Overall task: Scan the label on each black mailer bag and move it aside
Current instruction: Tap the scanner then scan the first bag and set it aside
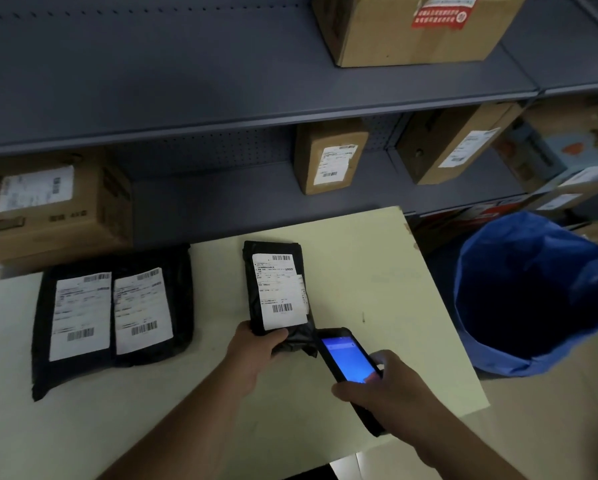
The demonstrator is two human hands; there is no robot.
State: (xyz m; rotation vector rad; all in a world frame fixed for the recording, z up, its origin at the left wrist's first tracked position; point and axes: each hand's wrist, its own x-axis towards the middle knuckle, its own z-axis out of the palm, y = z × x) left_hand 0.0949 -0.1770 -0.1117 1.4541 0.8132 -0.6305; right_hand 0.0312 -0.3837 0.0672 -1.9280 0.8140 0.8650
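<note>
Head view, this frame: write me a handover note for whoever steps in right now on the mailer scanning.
Left hand: gripping the near end of the middle mailer bag, label up on the table.
Right hand: holding the handheld scanner, screen lit, its tip right by that bag's near end.
Two other mailer bags lie side by side at table left, labels up.
Whether any bag is already scanned cannot be told.
Left: scan the held bag's label, then move it aside; check the other two.

Bare pale yellow table (377, 271) lay open right of the held black plastic mailer bag (276, 289). Two flat black labelled mailer bags (114, 313) blocked the left; a blue-lined round bin (532, 296) flanked the right edge.
</note>
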